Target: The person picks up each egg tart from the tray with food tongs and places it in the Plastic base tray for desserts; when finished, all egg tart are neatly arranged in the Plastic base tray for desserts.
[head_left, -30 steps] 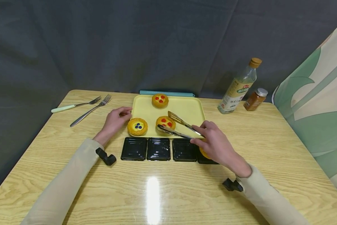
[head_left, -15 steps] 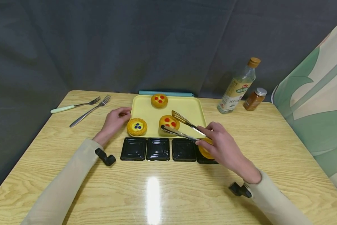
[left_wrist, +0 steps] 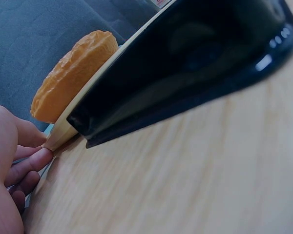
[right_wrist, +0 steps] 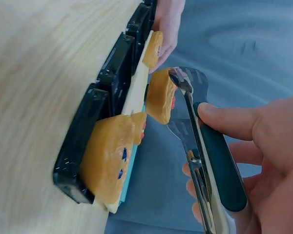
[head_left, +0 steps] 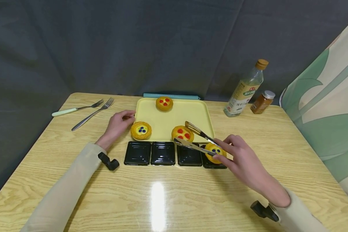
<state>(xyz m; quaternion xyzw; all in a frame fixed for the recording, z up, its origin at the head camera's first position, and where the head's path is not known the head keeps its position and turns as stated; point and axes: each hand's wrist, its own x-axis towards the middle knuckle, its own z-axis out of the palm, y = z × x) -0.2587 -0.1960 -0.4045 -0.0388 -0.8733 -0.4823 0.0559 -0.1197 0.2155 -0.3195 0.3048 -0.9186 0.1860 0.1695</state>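
Note:
My right hand (head_left: 243, 161) grips metal tongs (right_wrist: 205, 161) with dark handle pads. A red-topped tart (head_left: 182, 132) is pinched between the tong ends; in the right wrist view it hangs above the tray. In the head view it overlaps the near edge of the yellow tray (head_left: 162, 119), behind the third black box. With thumb and fingers, my left hand (head_left: 120, 124) pinches the tray's left rim. A blueberry-topped tart (head_left: 141, 130) sits at the tray's near left corner, another red-topped tart (head_left: 164, 103) at its back. One more blueberry tart (head_left: 215, 151) fills the rightmost black box (head_left: 213, 165).
Three more black plastic boxes, left (head_left: 137, 153), middle (head_left: 163, 153) and right (head_left: 188, 158), line the tray's near side. Two forks (head_left: 88, 118) lie at the left. A glass bottle (head_left: 243, 91) and a spice jar (head_left: 262, 102) stand back right. A teal bar (head_left: 171, 96) lies behind the tray.
My right hand has drawn the tongs and red-topped tart rightward and toward me, off the tray surface. The blueberry tart in the rightmost box shows more fully. My left hand stays at the tray's rim.

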